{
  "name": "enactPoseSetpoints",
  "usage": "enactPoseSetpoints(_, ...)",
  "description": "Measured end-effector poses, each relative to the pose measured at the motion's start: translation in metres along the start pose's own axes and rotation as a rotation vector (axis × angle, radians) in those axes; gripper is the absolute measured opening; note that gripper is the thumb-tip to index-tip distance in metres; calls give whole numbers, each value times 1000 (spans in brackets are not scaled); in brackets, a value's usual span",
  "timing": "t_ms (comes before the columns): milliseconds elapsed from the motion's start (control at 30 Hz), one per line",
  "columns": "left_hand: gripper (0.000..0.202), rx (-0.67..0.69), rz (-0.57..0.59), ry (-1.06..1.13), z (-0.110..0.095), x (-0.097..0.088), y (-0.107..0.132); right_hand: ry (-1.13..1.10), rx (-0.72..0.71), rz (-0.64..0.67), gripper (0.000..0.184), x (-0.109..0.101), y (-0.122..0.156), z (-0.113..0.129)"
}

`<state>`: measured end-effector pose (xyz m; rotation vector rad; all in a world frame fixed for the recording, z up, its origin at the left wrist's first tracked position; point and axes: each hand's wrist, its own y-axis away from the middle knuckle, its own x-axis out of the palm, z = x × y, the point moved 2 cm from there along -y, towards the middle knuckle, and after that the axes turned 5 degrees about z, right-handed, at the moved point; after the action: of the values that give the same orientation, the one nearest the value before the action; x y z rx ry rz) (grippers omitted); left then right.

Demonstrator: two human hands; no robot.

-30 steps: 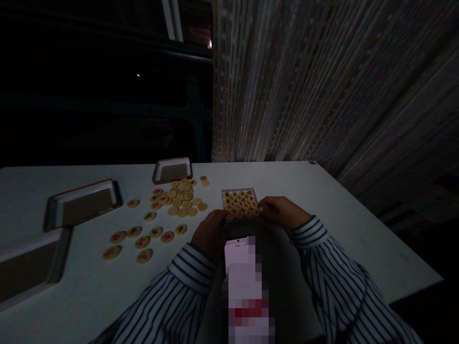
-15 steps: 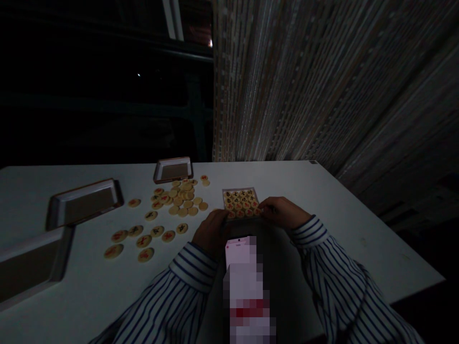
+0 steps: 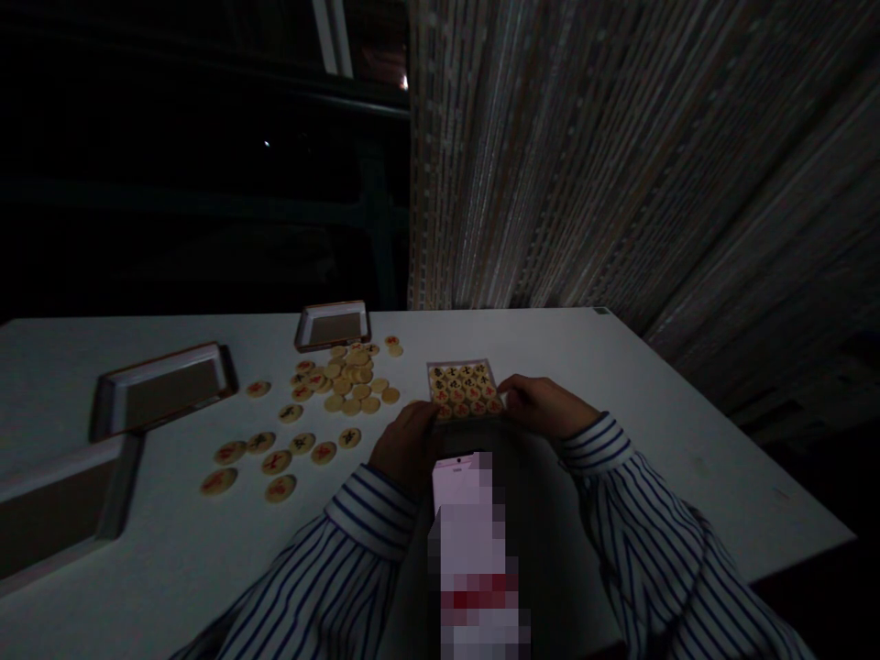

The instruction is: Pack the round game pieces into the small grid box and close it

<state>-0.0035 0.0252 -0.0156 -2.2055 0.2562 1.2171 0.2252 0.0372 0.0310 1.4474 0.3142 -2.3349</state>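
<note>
A small square tray (image 3: 465,367) filled with round wooden game pieces marked in red and black sits on the white table (image 3: 619,385) in front of me. My left hand (image 3: 405,445) rests at the tray's near left corner with its fingers curled. At the tray's near right corner, my right hand (image 3: 543,406) has its fingers bent against the edge. Both sleeves are white with blue stripes. Whether either hand pinches a piece is hidden.
Several loose round pieces (image 3: 344,380) lie scattered left of the tray. An empty box (image 3: 332,325) stands behind them, and two larger box halves (image 3: 161,390) sit at the far left. A blurred badge (image 3: 474,550) hangs below my chest. Stacked board edges rise behind the table.
Both hands stay at the near edge of the tray with only slight finger shifts. The view has barely moved.
</note>
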Motion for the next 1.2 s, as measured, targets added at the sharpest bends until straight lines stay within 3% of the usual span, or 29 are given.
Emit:
enactPoseSetpoints(167,29,0,12,14,-2,-2,0,-30,-16,63,41,4,-2,-3)
enactPoseSetpoints(1200,25,-56,43,62,-7,-8,-1,-22,-43,33,37,6,-3,-3)
